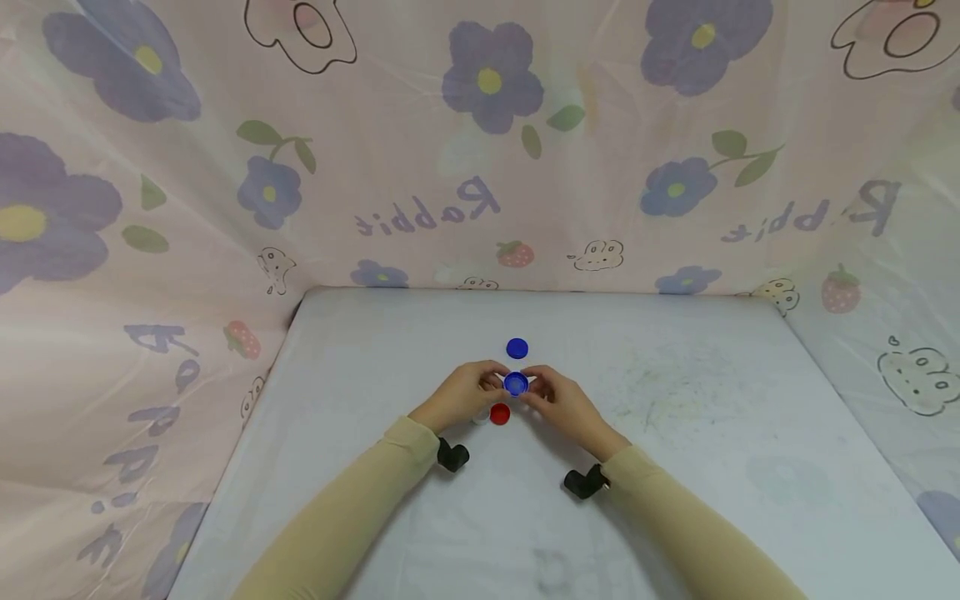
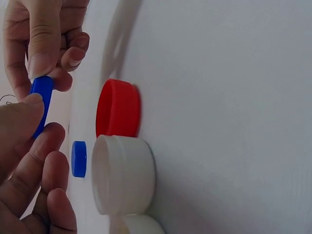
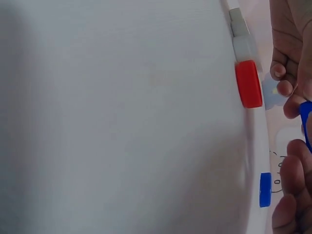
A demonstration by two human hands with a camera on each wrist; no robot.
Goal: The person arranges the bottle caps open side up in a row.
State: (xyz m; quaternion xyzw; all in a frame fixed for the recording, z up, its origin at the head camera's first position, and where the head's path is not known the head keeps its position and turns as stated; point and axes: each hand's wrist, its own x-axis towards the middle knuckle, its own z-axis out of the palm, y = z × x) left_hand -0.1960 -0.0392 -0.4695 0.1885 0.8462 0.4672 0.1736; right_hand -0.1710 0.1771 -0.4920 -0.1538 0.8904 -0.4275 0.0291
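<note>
Between both hands, raised off the table, is a blue bottle cap (image 1: 516, 384) with its hollow side facing up toward the head camera. My left hand (image 1: 463, 392) pinches its left edge between thumb and fingers. From the opposite side, my right hand (image 1: 564, 407) pinches the same cap. In the left wrist view, the thumbs lie on the near face of the held cap (image 2: 43, 105). Below the hands a red cap (image 1: 500, 414) lies on the table, hollow side up. Touching it is a white cap (image 2: 124, 175), partly hidden by my left hand in the head view.
Beyond the hands, a second blue cap (image 1: 517, 348) lies on the white table (image 1: 360, 350). More white caps (image 3: 239, 27) sit in a row past the red one. A flower-printed curtain (image 1: 420, 150) surrounds the table's back and sides.
</note>
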